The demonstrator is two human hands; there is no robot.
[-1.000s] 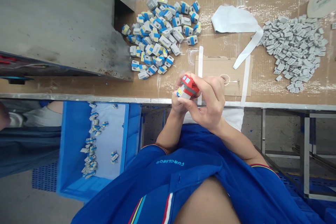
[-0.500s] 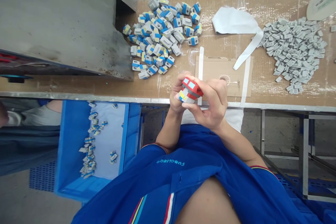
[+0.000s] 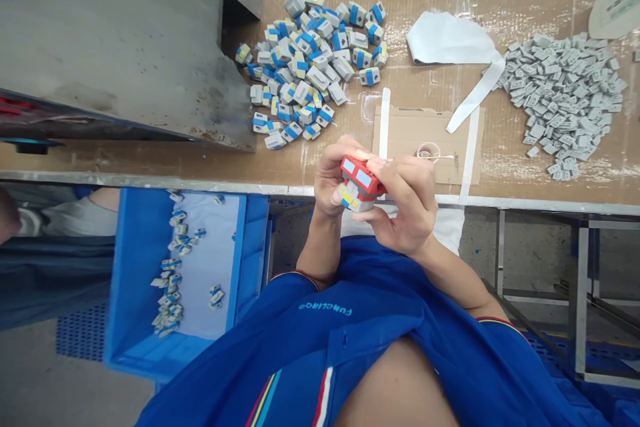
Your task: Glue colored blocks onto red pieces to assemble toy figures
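Note:
Both hands meet over the table's front edge around a toy robot body [image 3: 359, 181], red on top with two pale blue windows, and grey, white and yellow below. My left hand [image 3: 330, 177] closes on its left side, fingers bent behind it. From the right, my right hand [image 3: 411, 203] pinches it, with the fingers on the red top and the thumb under the white lower part. Beyond them lies a cardboard sheet [image 3: 395, 127] held by white tape strips. On the sheet are a small ring-shaped cup [image 3: 428, 149] and a cotton swab [image 3: 445, 157].
Many grey, blue and yellow toy parts [image 3: 310, 60] are heaped at the back left, small grey pieces [image 3: 563, 93] at the right. A white cloth [image 3: 445, 40] lies between. A metal box [image 3: 125, 33] stands left; below it, a blue bin [image 3: 175, 353] beside another person's arm [image 3: 103, 200].
The toy body has tipped slightly in my hands, its windows now turned more towards me. Both hands stay on it, and the left has shifted a little leftward.

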